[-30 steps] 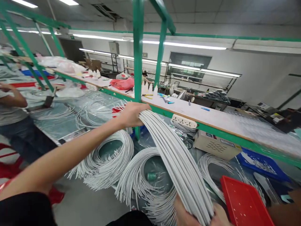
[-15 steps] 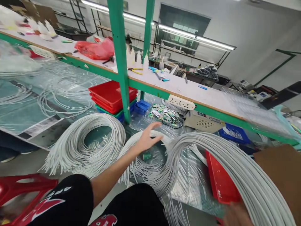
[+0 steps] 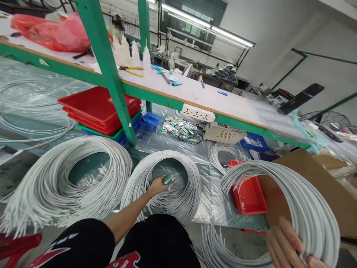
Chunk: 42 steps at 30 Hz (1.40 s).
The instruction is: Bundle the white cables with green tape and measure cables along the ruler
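Note:
My left hand (image 3: 158, 185) is closed around a small green roll (image 3: 167, 180), over the hollow of the middle coil of white cables (image 3: 178, 160). What the roll is made of I cannot make out. At the lower right, my right hand (image 3: 287, 243) grips a thick bundle of grey-white cables (image 3: 312, 208). This bundle arches up and to the left, and its cut ends hang over a red tray (image 3: 252, 197). Another large coil of white cables (image 3: 67, 163) lies on the left, its loose ends fanning toward me.
A green-framed shelf (image 3: 164, 96) with a post (image 3: 111, 78) crosses above the bench. Stacked red trays (image 3: 95, 108) stand behind the left coil. Below the shelf are a power strip (image 3: 198, 111), a beige box (image 3: 224, 133) and blue trays. A cardboard box (image 3: 306, 175) stands at right.
My left hand has come down into the middle coil and closed on the green roll. The cable bundle in my right hand has moved right, away from that coil. The view has shifted right.

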### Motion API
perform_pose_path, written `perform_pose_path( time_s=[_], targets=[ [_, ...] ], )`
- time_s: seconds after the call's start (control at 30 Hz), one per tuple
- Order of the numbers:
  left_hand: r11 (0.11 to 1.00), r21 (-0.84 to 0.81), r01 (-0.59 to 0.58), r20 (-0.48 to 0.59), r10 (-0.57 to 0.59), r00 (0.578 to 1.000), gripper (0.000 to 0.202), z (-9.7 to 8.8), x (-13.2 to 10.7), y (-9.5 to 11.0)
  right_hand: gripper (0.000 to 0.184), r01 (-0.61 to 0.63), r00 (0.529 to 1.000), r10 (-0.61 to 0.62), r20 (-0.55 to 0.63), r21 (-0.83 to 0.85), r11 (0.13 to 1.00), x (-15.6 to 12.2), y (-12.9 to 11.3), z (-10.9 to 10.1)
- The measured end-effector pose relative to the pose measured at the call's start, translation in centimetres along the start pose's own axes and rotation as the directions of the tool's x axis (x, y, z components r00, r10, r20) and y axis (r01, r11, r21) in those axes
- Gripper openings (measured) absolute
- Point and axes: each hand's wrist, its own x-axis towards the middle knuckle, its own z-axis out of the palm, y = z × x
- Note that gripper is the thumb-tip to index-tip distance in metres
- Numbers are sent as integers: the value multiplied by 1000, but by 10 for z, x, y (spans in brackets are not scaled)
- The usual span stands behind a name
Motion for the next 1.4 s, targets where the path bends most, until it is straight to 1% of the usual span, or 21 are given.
perform_pose_path(
  time_s=[0.1, 0.17, 0.2, 0.3, 0.37, 0.43, 0.5, 0.6, 0.67, 0.77, 0.8, 0.87, 0.93, 0.97, 1.03, 1.1, 1.2, 1.23, 1.27, 1.3, 1.4],
  targets=[
    [991, -132, -34, 56, 42, 998, 68, 0, -1, 12, 42, 52, 999, -52, 8, 5, 999, 8, 1, 12],
    [977, -206, -52, 79, 69, 994, 70, -2, -4, 21, 40, 93, 996, -93, 2, 39, 995, 12, 0, 21],
    [970, -236, -57, 83, 78, 993, 70, -3, -6, 25, 39, 94, 996, -95, 3, 59, 994, 13, -1, 24],
    [947, -310, -78, 97, 113, 989, 69, -10, -20, 44, 39, 19, 1000, -19, 0, 120, 993, 15, -5, 34],
    [913, -385, -131, 111, 187, 976, 67, -17, -37, 65, 39, -41, 999, 44, -16, 159, 986, 17, -5, 39],
    [837, -503, -215, 110, 308, 945, 65, -24, -60, 95, 38, -45, 998, 53, -32, 191, 981, 22, 0, 43],
    [733, -613, -296, 77, 428, 901, 62, -30, -85, 129, 35, 4, 999, 6, -47, 201, 980, 31, 8, 48],
    [621, -660, -423, -8, 557, 830, 56, -34, -117, 175, 30, 96, 995, -87, -55, 189, 977, 50, 20, 54],
    [584, -638, -502, -58, 614, 787, 53, -32, -130, 198, 29, 126, 992, -122, -36, 193, 973, 61, 26, 56],
    [602, -554, -575, -79, 650, 756, 48, -24, -135, 218, 29, 142, 990, -140, -25, 235, 962, 71, 30, 60],
    [617, -506, -602, -89, 657, 748, 46, -21, -134, 222, 29, 153, 988, -151, -29, 249, 956, 72, 31, 61],
    [642, -375, -669, -142, 673, 726, 44, -16, -131, 228, 28, 185, 983, -181, -41, 263, 947, 72, 32, 63],
    [642, -252, -724, -192, 701, 687, 42, -15, -129, 232, 27, 222, 975, -218, -43, 257, 941, 71, 33, 66],
    [634, -214, -744, -208, 714, 668, 41, -15, -128, 233, 27, 234, 972, -231, -45, 253, 939, 70, 34, 68],
    [613, -187, -767, -220, 735, 641, 39, -19, -127, 235, 28, 241, 970, -237, -49, 241, 940, 70, 35, 71],
    [606, -177, -775, -224, 742, 632, 35, -25, -126, 237, 30, 241, 971, -232, -64, 227, 944, 70, 35, 74],
    [620, -134, -773, -222, 742, 633, 28, -35, -125, 237, 29, 230, 972, -213, -99, 216, 949, 71, 36, 77],
    [618, -111, -778, -225, 747, 625, 27, -36, -124, 235, 29, 229, 972, -209, -111, 216, 949, 72, 37, 78],
    [611, -82, -787, -230, 757, 611, 25, -37, -123, 234, 28, 226, 971, -204, -123, 213, 950, 73, 37, 79],
    [597, -46, -801, -241, 772, 589, 25, -37, -123, 232, 28, 224, 971, -199, -136, 211, 951, 73, 37, 79],
    [555, 81, -828, -294, 807, 512, 25, -32, -120, 225, 28, 212, 971, -182, -156, 208, 955, 75, 38, 81]
  ],
)
